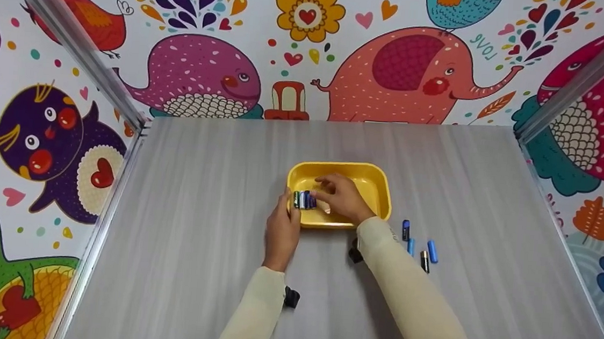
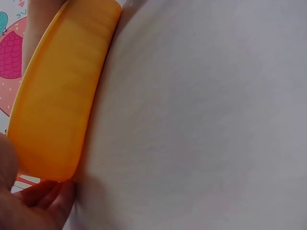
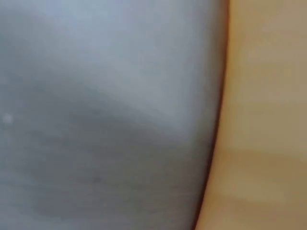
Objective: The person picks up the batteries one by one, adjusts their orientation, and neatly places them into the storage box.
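A yellow plastic tray (image 1: 341, 164) sits on the table, its wall (image 2: 60, 91) filling much of the left wrist view's left side. My left hand (image 1: 282, 239) grips its left end, thumb at the rim and fingers (image 2: 60, 206) against the outside. Inside, along that end, several small batteries (image 1: 303, 200) lie side by side in a row. My right hand (image 1: 349, 201) reaches over the front rim into the tray. Its thumb touches the right side of the row, with the index finger apart from it. The right wrist view shows only tray wall (image 3: 264, 96) and tabletop.
Right of the tray, on the grey table (image 1: 195, 226), lie more batteries: a dark one (image 1: 405, 230), a light blue one (image 1: 410, 246), a blue one (image 1: 432, 251) and a black one with a gold end (image 1: 424, 261). Cartoon-printed walls (image 1: 300, 56) enclose the table's back and sides.
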The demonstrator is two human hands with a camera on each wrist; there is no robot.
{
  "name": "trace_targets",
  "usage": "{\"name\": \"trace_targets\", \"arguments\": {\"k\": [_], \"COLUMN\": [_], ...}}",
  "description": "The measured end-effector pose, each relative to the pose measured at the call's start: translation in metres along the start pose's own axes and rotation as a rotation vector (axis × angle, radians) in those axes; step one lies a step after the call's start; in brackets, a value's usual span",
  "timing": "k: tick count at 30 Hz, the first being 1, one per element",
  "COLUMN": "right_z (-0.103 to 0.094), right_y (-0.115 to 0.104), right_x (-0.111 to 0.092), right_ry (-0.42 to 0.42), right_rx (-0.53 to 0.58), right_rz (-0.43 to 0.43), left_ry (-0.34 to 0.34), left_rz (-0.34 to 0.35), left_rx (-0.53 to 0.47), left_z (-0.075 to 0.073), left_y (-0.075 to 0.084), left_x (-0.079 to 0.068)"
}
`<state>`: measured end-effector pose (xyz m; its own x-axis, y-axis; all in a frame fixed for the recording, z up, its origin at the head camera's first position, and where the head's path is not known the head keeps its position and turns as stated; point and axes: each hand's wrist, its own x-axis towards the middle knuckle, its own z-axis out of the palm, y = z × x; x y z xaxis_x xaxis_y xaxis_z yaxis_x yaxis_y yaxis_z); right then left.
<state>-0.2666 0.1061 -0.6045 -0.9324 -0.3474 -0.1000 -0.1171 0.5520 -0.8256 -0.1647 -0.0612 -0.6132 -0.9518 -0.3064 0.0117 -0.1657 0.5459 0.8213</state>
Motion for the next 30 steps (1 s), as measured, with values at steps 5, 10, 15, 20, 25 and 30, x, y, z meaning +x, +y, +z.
{"name": "trace_targets", "arguments": {"k": [5,10,15,20,25,30], "right_z": [-0.008,-0.022,-0.044,-0.073,-0.099,-0.121], "right_y": [-0.002,-0.011,-0.016,-0.02,-0.022,-0.02], "right_x": [-0.002,-0.007,-0.013,-0.026,-0.047,-0.069], "right_ry": [0.096,0.128,0.167,0.221,0.271,0.317], "right_rx": [0.11,0.114,0.064,0.043,-0.013,-0.067], "right_rz": [-0.007,-0.009,-0.057,-0.153,-0.207,-0.26], "left_ry": [-0.014,-0.004,0.016,0.017,0.006,0.003], "left_rz": [-0.003,0.013,0.031,0.017,0.002,-0.01], "left_rx": [-0.008,-0.001,0.0,-0.011,-0.021,-0.027], "left_z": [0.002,0.001,-0.002,-0.003,-0.001,-0.001], "left_y": [0.0,0.0,-0.001,-0.001,-0.001,-0.001], "left_x": [-0.001,-0.002,-0.003,-0.002,-0.003,-0.003]}}
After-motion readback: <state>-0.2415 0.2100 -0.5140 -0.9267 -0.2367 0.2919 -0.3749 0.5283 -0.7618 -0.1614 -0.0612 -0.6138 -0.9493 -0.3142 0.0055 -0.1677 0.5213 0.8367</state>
